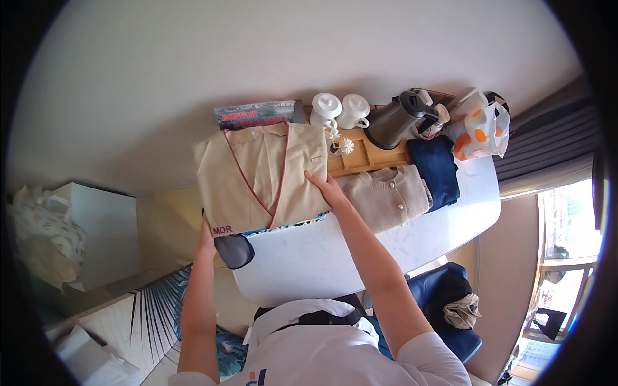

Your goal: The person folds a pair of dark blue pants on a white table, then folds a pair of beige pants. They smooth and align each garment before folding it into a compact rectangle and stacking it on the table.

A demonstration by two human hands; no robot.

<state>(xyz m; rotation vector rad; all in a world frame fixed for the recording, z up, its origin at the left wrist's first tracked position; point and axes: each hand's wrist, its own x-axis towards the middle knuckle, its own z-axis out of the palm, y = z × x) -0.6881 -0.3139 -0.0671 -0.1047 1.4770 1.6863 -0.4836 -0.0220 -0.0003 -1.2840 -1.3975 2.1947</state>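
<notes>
A folded beige V-neck garment (256,178) with dark red piping and lettering at its lower corner is held over the left end of a white marbled table. My left hand (207,239) grips its lower left edge, the fingers mostly hidden by cloth. On the right side, my right hand (328,190) holds it with the thumb on top and the fingers underneath. Brightly patterned material (285,226) peeks out under its lower edge. A dark grey rounded item (235,252) shows below the garment's lower left corner.
Right of the garment, a folded beige knitted cardigan (386,198) and dark blue folded cloth (437,173) lie on the table (309,270). Behind them are a wooden tray (347,161), lidded white mugs (326,107), a dark jug (393,123) and a plastic bag (478,132).
</notes>
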